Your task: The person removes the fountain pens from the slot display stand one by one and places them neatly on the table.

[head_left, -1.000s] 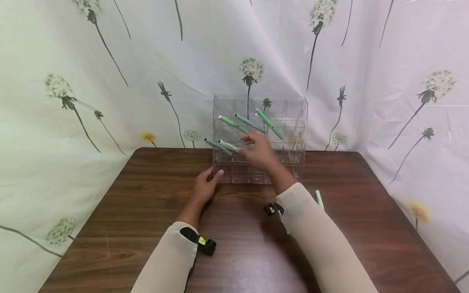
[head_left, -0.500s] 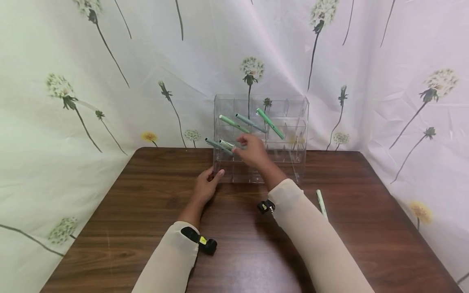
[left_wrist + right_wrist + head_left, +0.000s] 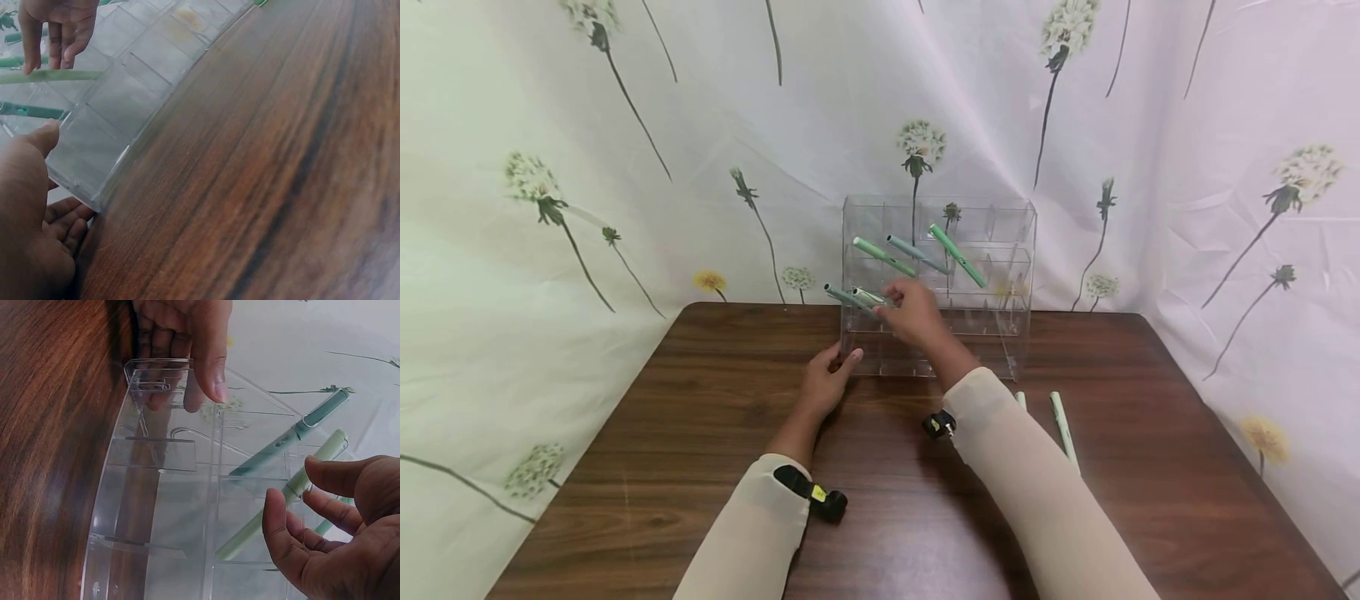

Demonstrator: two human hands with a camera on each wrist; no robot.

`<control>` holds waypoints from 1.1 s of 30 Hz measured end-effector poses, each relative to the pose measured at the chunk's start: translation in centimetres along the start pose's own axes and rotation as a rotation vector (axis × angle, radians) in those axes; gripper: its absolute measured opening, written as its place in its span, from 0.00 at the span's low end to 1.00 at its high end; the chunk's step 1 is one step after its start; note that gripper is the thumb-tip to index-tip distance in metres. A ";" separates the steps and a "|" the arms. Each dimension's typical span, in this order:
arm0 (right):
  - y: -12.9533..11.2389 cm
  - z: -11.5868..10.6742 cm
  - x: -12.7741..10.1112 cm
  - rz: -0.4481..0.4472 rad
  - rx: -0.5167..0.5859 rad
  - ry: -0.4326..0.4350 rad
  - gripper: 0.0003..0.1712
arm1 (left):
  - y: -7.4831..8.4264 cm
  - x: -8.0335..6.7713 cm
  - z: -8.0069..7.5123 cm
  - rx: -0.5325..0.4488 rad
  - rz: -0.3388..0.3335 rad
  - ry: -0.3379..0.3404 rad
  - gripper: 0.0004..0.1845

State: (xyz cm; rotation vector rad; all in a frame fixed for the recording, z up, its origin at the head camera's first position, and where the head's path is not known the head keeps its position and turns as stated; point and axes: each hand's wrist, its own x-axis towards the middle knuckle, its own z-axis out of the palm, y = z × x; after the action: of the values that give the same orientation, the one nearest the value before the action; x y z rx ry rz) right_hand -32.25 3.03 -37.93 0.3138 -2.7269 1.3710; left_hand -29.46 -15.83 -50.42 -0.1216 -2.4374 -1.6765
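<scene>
A clear tiered pen organizer [image 3: 985, 335] stands at the back of the table. My left hand [image 3: 825, 379] grips its lower left side, thumb in front and fingers behind the edge. With my right hand [image 3: 913, 317] I hold a pale green pen [image 3: 240, 540] between thumb and fingers; its lower end is inside a compartment of the organizer. Beside it a dark teal pen [image 3: 265, 450] leans in the neighbouring compartment. In the tier above lean a light green pen [image 3: 883, 256], a blue-grey pen [image 3: 917, 253] and a bright green pen [image 3: 957, 255].
Two pale pens lie on the wooden table [image 3: 700, 433] to the right: one pen [image 3: 1063, 429] in the open, another pen [image 3: 1021, 400] mostly hidden by the right sleeve [image 3: 1037, 475]. A dandelion-print curtain [image 3: 775, 167] hangs close behind the organizer.
My right hand has shifted slightly left, close against the pale green pen, and its forearm has moved left too, uncovering more of the table pens. The left hand keeps its grip.
</scene>
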 end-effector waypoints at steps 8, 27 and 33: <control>0.0 0.6 0.2 -0.038 -0.068 0.056 0.18 | 0.0 0.1 -0.1 0.010 -0.003 -0.008 0.27; 0.2 1.0 0.0 -0.050 -0.019 0.135 0.11 | -0.2 0.0 -0.1 0.018 -0.029 -0.015 0.32; 0.3 1.0 -0.2 -0.123 0.015 0.210 0.12 | -0.3 0.1 -0.1 0.010 -0.017 -0.008 0.31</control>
State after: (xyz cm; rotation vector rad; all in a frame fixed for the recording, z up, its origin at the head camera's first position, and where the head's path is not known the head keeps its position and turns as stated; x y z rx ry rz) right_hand -32.11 2.43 -38.82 0.3131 -2.4858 1.3116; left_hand -29.60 -16.02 -50.68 -0.1070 -2.4596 -1.6734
